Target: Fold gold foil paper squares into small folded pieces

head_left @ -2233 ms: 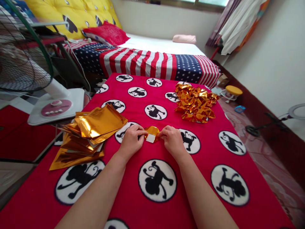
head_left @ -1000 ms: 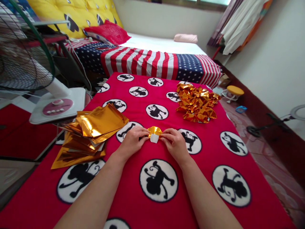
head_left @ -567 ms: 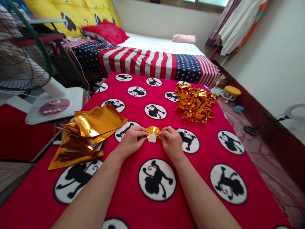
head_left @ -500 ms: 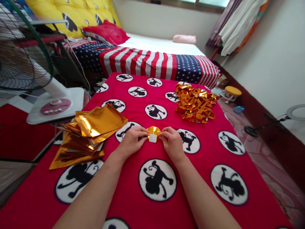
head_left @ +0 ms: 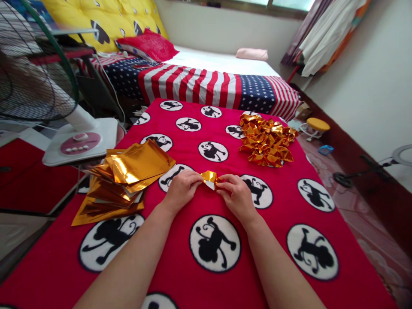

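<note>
A small piece of folded gold foil paper [head_left: 209,176], with a bit of its white underside showing, is held between my two hands above the red cloth [head_left: 167,253]. My left hand [head_left: 183,185] pinches its left end between thumb and fingers. On the opposite end, my right hand [head_left: 236,191] grips with closed fingertips. To the left lies a loose stack of flat gold foil sheets [head_left: 135,163]. A heap of folded gold foil pieces [head_left: 267,139] sits at the far right of the cloth.
A white electric fan [head_left: 82,141] stands left of the cloth. Beyond the far edge is a bed with a stars-and-stripes cover [head_left: 196,83] and a red pillow [head_left: 151,45]. On the right-hand floor are a yellow stool [head_left: 318,124] and a ring-light stand [head_left: 363,171].
The foil piece has changed shape: its square white patch now appears as a smaller, slanted one. My fingers have shifted slightly at both ends, still gripping. The whole view has moved a little.
</note>
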Available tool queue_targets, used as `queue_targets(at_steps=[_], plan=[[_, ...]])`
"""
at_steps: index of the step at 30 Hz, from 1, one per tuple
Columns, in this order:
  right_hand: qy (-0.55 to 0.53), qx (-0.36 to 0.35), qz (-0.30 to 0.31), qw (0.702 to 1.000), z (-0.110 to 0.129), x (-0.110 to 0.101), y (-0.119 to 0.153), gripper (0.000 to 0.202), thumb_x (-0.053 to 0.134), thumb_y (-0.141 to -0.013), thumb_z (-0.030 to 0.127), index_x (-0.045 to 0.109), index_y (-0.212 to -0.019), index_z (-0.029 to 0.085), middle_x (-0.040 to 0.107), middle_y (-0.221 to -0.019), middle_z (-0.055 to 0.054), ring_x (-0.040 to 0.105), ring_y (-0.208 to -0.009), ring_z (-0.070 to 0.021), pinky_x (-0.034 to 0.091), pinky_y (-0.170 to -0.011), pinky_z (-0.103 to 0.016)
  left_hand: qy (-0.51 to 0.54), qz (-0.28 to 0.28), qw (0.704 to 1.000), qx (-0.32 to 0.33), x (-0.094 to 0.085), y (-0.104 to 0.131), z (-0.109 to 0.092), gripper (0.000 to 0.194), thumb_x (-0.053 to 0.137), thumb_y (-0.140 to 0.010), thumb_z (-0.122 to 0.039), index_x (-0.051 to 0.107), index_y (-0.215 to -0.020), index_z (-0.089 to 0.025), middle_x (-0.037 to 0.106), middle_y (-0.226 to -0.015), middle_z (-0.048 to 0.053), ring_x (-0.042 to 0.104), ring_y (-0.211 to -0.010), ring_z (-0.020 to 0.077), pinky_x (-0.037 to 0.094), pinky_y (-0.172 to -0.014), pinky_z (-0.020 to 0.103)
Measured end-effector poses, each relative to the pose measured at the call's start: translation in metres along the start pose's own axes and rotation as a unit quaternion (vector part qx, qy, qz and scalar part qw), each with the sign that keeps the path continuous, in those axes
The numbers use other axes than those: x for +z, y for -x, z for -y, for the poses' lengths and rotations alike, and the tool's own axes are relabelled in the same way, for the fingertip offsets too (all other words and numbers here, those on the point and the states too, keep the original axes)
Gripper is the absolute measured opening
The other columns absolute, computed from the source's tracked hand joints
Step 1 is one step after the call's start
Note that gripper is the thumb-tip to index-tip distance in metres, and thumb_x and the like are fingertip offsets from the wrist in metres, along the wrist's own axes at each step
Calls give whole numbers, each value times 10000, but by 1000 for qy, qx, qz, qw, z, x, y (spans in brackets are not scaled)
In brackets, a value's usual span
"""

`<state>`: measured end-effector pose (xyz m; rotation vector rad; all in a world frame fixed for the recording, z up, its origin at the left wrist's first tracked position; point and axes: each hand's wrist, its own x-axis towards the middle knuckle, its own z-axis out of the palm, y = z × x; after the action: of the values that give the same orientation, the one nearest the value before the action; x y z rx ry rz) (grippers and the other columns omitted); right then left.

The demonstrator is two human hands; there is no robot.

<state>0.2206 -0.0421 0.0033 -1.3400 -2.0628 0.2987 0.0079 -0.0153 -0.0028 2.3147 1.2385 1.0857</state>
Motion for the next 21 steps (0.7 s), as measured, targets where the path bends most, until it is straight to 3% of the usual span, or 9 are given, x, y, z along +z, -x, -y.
queue_targets(at_steps=[8, 15, 21], plan=[[66, -6, -7, 998, 9, 1, 3, 126, 646, -863, 189, 719, -957, 228, 727, -1059, -31, 607, -946, -209, 442, -854, -357, -7, -13, 1000, -17, 0, 0, -1, 124, 605, -855, -168, 723, -880, -198, 738, -888, 53, 664, -837, 194, 517, -790, 338], [103, -20, -43, 994, 9, 1, 6, 171, 538, -943, 213, 708, -925, 227, 748, -911, -27, 629, -849, -178, 386, -797, -329, 9, 0, 1000, -8, -4, 3, -3, 118, 618, -850, -171, 728, -880, -203, 735, -878, 49, 652, -834, 191, 515, -796, 344], [99, -22, -37, 994, 10, 3, 8, 202, 508, -951, 193, 704, -991, 213, 733, -919, -47, 626, -865, -190, 408, -776, -322, 9, 7, 1000, -1, -5, 5, -6, 120, 617, -850, -173, 729, -881, -203, 734, -883, 49, 653, -839, 187, 517, -797, 339]])
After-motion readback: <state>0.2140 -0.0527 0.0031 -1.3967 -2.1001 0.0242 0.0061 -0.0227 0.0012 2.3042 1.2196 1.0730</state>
